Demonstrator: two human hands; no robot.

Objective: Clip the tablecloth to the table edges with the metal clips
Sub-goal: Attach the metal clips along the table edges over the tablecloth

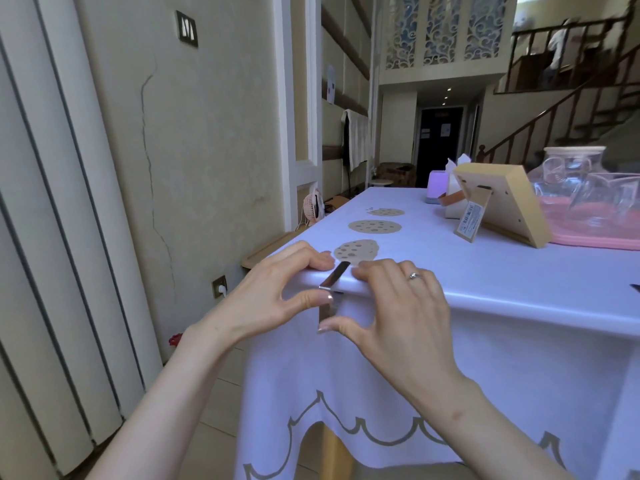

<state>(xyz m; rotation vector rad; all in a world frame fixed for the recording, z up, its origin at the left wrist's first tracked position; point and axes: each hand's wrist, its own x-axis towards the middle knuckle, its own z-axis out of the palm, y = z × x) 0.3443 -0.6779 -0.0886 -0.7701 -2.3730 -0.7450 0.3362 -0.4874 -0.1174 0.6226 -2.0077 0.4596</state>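
- Two bare hands meet at the near table edge, just left of frame centre, over a metal clip (329, 292) set on the white tablecloth (485, 271).
- The clip wraps the edge: its top leaf lies on the tabletop, long axis pointing away and slightly right toward a tan spotted print (356, 251); its front leaf hangs straight down the drape.
- The left hand (277, 289) curls loosely, fingertips on the cloth beside the top leaf, thumb tip touching the clip's bend; not a full pinch.
- The right hand (398, 306), a ring (414, 275) on one finger, spreads its fingers on the tabletop right of the clip; its thumb presses the lower end of the hanging leaf.
- Neither hand fully closes around the clip; both press it against the edge.
- At right centre a wooden photo frame (502, 202) stands back-on, its stand bearing a barcode label (469, 220) whose print is too small to read.
- A glass jug (568, 171) sits on a pink tray (595, 237) at the far right.
- A pink fan (313, 206) stands low by the wall, left of the table.
- Notices on the wall and the dark door are illegible.
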